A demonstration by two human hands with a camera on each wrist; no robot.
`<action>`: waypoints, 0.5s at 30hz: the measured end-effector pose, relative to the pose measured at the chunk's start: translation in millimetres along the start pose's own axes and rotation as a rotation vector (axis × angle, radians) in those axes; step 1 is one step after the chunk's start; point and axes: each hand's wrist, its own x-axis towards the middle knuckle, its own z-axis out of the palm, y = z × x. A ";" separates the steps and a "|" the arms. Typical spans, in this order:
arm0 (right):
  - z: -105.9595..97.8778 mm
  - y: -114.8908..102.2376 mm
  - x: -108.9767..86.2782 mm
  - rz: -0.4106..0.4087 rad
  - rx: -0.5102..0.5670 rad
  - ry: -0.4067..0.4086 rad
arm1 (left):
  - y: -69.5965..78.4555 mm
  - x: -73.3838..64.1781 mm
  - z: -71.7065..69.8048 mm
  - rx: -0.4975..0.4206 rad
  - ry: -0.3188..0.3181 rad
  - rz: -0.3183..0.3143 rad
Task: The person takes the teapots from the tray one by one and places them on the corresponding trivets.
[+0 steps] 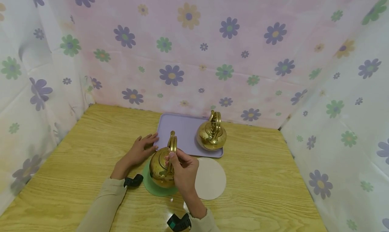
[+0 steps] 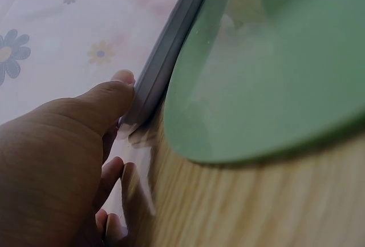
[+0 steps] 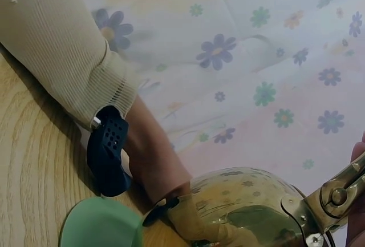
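My right hand [image 1: 185, 173] grips the upright handle of a shiny gold kettle [image 1: 159, 164]. The kettle is over a round green mat [image 1: 150, 188]; in the left wrist view, the part of the green mat [image 2: 268, 87] that shows has no kettle standing on it. With its fingers spread, my left hand [image 1: 141, 151] is at the left edge of a lilac tray [image 1: 179, 127]. Its thumb [image 2: 117, 96] touches the tray's rim in the left wrist view. A second gold kettle [image 1: 209, 137] stands on the tray's right end.
A round cream mat [image 1: 211, 179] lies to the right of the green one, just in front of the tray. The wood-grain table [image 1: 258, 178] is bounded by flower-print curtains [image 1: 194, 56] at the back and both sides.
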 end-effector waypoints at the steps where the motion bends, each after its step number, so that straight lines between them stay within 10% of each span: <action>1: 0.1 -0.2 -0.3 0.004 0.004 0.001 | 0.5 0.0 -0.3 0.000 -0.002 -0.001; 15: 0.5 0.5 -4.4 0.035 0.025 -0.002 | 1.7 0.9 -0.9 0.001 -0.008 -0.007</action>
